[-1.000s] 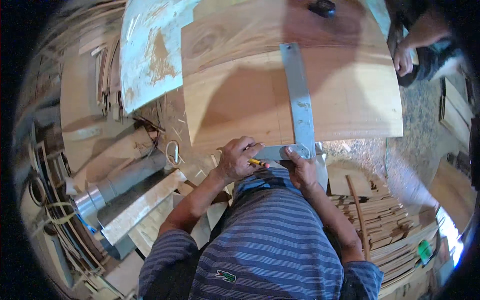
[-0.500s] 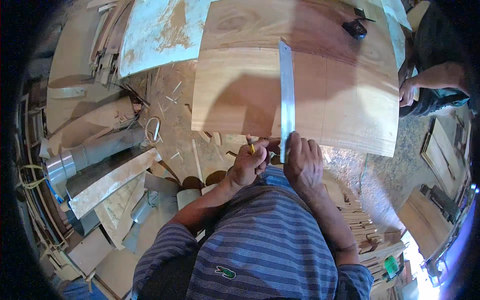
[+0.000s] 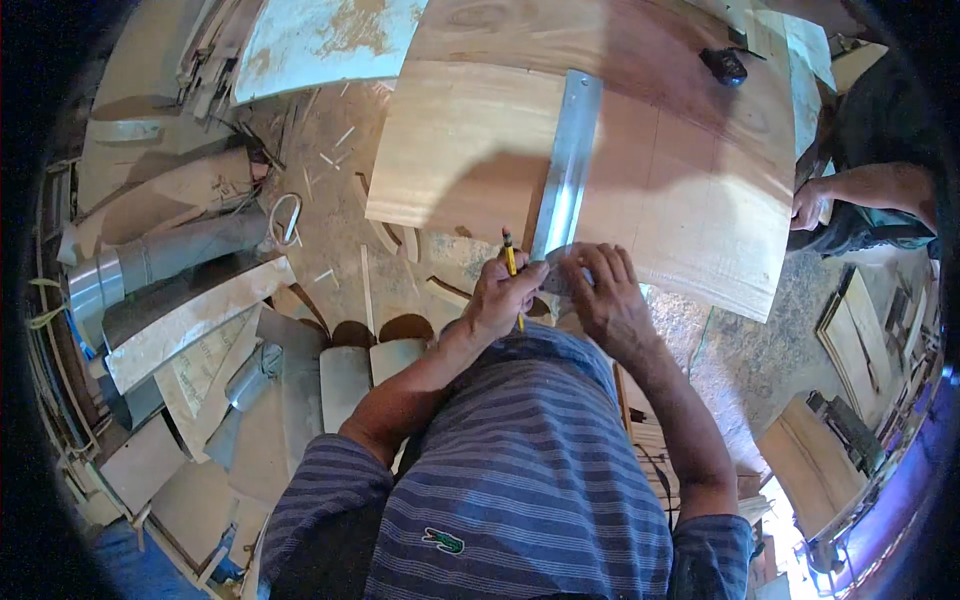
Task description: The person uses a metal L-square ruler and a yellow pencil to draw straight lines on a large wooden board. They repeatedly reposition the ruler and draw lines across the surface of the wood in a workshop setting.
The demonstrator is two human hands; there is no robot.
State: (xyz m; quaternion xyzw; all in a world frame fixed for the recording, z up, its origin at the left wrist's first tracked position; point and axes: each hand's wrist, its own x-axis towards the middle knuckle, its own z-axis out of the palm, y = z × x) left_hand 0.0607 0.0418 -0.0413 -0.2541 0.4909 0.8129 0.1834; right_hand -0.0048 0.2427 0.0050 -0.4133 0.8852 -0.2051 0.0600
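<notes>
Pencil (image 3: 511,256) lies gripped in the left hand (image 3: 498,298).

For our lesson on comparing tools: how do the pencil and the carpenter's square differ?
Colour: the pencil is mostly yellow; the carpenter's square is silvery. Size: the pencil is thinner and shorter than the carpenter's square. Place: the pencil sits in the left hand; the carpenter's square extends over the wooden panel. Both are hand-held.
</notes>
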